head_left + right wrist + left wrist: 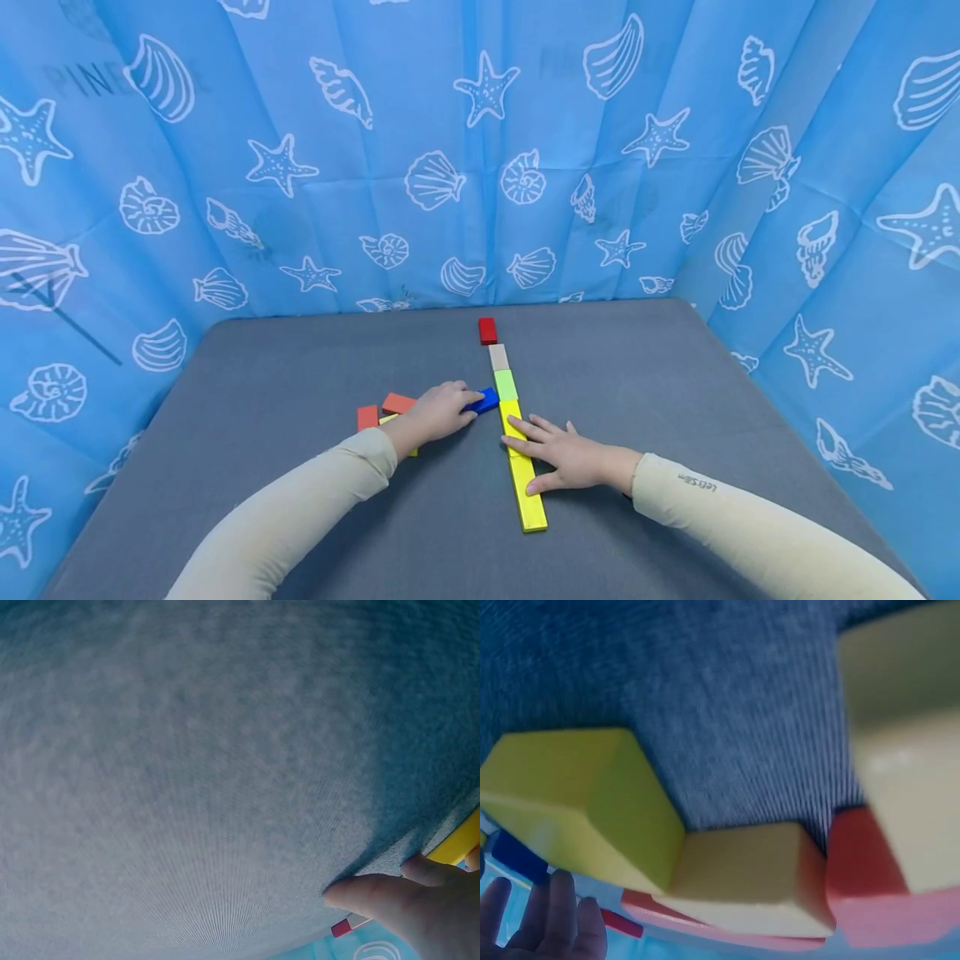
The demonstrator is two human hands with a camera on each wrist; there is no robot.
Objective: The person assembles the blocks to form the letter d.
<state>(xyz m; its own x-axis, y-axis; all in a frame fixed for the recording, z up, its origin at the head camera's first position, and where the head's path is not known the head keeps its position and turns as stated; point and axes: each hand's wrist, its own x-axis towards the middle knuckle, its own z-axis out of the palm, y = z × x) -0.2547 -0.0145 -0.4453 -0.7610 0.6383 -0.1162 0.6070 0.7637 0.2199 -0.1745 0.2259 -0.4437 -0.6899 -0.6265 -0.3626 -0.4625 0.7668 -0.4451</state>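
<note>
My left hand (pixel 441 410) pinches a blue block (pixel 487 401) between thumb and fingers, its far end right at the left side of a row of blocks. In the left wrist view the fingertips (pixel 561 889) show beside that block. The row runs away from me: two yellow blocks (pixel 532 510) end to end, a light green block (pixel 506 385), a pale beige block (pixel 498 357). Past them, slightly left, lies a red block (pixel 488 331). Fingers spread, my right hand (pixel 576 460) rests on the yellow blocks from the right.
Under and behind my left wrist lie loose blocks: two orange-red ones (pixel 367 417) and, partly hidden, yellow and pale ones (pixel 739 862). A grey cloth covers the table (pixel 637 383). Blue curtains (pixel 487 200) with white shells hang at the back and sides.
</note>
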